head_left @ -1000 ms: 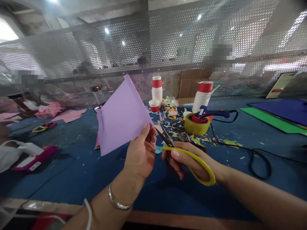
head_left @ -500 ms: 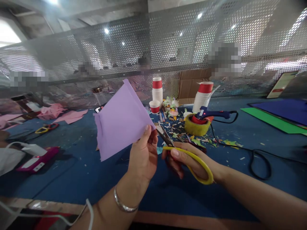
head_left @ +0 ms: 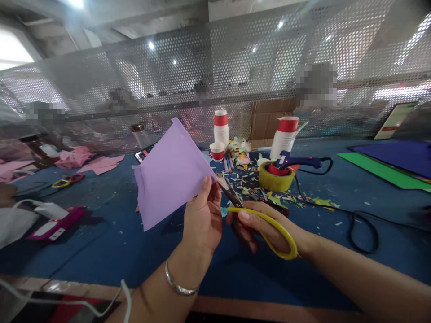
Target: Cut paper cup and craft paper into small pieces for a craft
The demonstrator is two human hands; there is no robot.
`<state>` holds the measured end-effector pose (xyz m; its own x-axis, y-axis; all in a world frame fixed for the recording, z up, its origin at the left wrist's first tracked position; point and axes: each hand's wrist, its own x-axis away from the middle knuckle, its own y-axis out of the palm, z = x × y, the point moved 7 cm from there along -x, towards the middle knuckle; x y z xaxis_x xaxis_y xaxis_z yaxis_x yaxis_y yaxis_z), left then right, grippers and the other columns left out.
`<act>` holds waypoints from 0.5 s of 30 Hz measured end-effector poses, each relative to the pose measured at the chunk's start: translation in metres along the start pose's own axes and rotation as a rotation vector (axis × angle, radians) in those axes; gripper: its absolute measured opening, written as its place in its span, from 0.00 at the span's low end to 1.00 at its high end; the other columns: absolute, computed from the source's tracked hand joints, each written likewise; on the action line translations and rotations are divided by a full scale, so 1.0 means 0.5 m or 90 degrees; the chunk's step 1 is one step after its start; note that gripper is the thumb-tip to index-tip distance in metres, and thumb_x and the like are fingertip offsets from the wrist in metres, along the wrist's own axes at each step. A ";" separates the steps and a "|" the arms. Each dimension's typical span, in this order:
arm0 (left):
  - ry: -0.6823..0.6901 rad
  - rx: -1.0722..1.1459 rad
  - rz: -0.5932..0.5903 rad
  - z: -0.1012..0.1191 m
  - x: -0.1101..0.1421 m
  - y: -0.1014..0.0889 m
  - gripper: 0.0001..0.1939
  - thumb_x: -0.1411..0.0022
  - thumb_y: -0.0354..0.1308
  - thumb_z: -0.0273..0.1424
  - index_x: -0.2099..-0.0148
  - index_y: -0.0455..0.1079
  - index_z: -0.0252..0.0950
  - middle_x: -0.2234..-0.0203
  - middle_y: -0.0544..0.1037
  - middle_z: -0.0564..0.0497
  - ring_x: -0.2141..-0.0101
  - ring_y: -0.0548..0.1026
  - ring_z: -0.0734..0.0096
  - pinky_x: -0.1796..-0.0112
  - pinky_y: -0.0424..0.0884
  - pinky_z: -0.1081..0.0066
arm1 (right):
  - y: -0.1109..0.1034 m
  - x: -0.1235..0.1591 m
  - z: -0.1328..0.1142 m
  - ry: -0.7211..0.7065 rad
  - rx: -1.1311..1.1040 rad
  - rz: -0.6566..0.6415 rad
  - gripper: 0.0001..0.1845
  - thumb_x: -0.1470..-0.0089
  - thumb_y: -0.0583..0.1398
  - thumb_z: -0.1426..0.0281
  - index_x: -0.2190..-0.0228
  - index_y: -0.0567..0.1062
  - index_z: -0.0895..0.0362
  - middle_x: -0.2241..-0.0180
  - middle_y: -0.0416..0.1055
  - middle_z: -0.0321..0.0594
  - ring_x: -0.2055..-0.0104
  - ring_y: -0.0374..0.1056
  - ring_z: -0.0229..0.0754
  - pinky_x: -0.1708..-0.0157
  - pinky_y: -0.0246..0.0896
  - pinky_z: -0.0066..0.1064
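Observation:
A sheet of purple paper [head_left: 173, 172] with folded edges is pinched at its lower right corner by my left hand [head_left: 204, 215], thumb in front. It is held tilted above the table. My right hand [head_left: 266, 224] grips a pair of scissors [head_left: 235, 197] with yellow handles, its fingers through the loops. The blades are parted and point up and left, their tips close to the held corner of the paper; whether they touch it I cannot tell. Both hands are above the blue tabletop [head_left: 242, 282].
Paper scraps [head_left: 245, 179] litter the middle. Beyond stand stacked paper cups [head_left: 221, 130]. At right, a glue gun [head_left: 299, 159] lies on a yellow tape roll [head_left: 276, 179], its black cord [head_left: 352, 224] trailing right. At left are a magenta power strip [head_left: 55, 226] and other scissors [head_left: 67, 180].
My left hand and the purple paper have dropped slightly, the hand shifting a little right. The scissors have barely moved and their blades stay parted. The view has tilted a little.

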<state>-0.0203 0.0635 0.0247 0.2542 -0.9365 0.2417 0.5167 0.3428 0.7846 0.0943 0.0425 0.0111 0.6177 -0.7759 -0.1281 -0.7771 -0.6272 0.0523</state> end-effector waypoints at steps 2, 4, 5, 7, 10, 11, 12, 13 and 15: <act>-0.001 -0.004 0.002 -0.001 0.001 -0.001 0.05 0.40 0.64 0.20 0.66 0.74 0.34 0.72 0.79 0.54 0.72 0.77 0.82 0.70 0.73 0.83 | 0.001 0.001 -0.001 0.000 -0.004 0.000 0.26 0.40 0.56 0.48 0.66 0.73 0.60 0.81 0.63 0.30 0.83 0.61 0.32 0.81 0.58 0.26; 0.001 -0.012 -0.003 -0.001 0.001 -0.001 0.05 0.42 0.66 0.20 0.66 0.74 0.34 0.72 0.79 0.55 0.72 0.76 0.82 0.70 0.73 0.83 | 0.001 0.001 0.000 -0.001 -0.010 0.002 0.26 0.40 0.56 0.48 0.66 0.72 0.60 0.81 0.63 0.30 0.83 0.61 0.32 0.82 0.57 0.25; 0.003 -0.019 -0.010 -0.002 0.001 -0.002 0.06 0.43 0.67 0.21 0.66 0.74 0.34 0.72 0.79 0.55 0.72 0.76 0.82 0.70 0.73 0.83 | 0.000 0.000 0.000 0.001 -0.015 0.003 0.25 0.40 0.56 0.48 0.66 0.71 0.59 0.81 0.63 0.30 0.83 0.61 0.32 0.82 0.57 0.25; -0.003 -0.047 -0.030 -0.006 0.002 -0.003 0.07 0.45 0.69 0.24 0.65 0.74 0.34 0.72 0.78 0.55 0.74 0.75 0.82 0.72 0.72 0.82 | -0.001 0.000 0.001 0.003 -0.022 0.009 0.25 0.40 0.57 0.48 0.68 0.70 0.59 0.81 0.63 0.30 0.83 0.60 0.32 0.82 0.58 0.25; -0.043 -0.085 -0.053 -0.025 0.010 -0.007 0.11 0.47 0.71 0.30 0.65 0.73 0.33 0.75 0.75 0.55 0.78 0.71 0.81 0.76 0.68 0.79 | -0.002 0.000 -0.002 -0.008 -0.007 0.014 0.27 0.40 0.56 0.47 0.76 0.67 0.57 0.81 0.63 0.32 0.83 0.61 0.32 0.83 0.58 0.25; -0.055 -0.088 -0.054 -0.032 0.015 -0.009 0.12 0.48 0.72 0.31 0.65 0.73 0.33 0.76 0.75 0.56 0.79 0.70 0.81 0.76 0.68 0.78 | -0.002 0.000 -0.004 -0.014 -0.001 0.016 0.27 0.40 0.56 0.47 0.77 0.66 0.57 0.81 0.63 0.32 0.83 0.61 0.32 0.83 0.58 0.25; -0.067 -0.083 -0.055 -0.039 0.021 -0.012 0.13 0.49 0.72 0.32 0.66 0.72 0.33 0.76 0.75 0.56 0.78 0.71 0.80 0.76 0.69 0.78 | -0.002 0.001 -0.006 -0.019 0.005 0.015 0.28 0.40 0.55 0.47 0.78 0.66 0.57 0.81 0.63 0.32 0.83 0.61 0.32 0.83 0.57 0.25; -0.079 -0.077 -0.059 -0.046 0.028 -0.013 0.14 0.50 0.72 0.33 0.66 0.72 0.33 0.75 0.75 0.55 0.77 0.72 0.79 0.74 0.71 0.77 | -0.001 0.002 -0.008 -0.023 0.009 0.013 0.28 0.39 0.55 0.47 0.77 0.66 0.57 0.82 0.63 0.32 0.83 0.61 0.32 0.83 0.57 0.25; -0.100 -0.062 -0.072 -0.059 0.043 -0.014 0.14 0.50 0.73 0.34 0.66 0.73 0.34 0.74 0.76 0.54 0.75 0.74 0.76 0.71 0.73 0.74 | 0.000 0.005 -0.011 -0.032 0.012 0.004 0.27 0.39 0.54 0.47 0.77 0.66 0.57 0.82 0.63 0.32 0.83 0.60 0.32 0.83 0.55 0.25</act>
<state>0.0056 0.0430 0.0079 0.0637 -0.9670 0.2466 0.6138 0.2328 0.7544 0.0963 0.0402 0.0163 0.6068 -0.7749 -0.1768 -0.7831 -0.6210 0.0341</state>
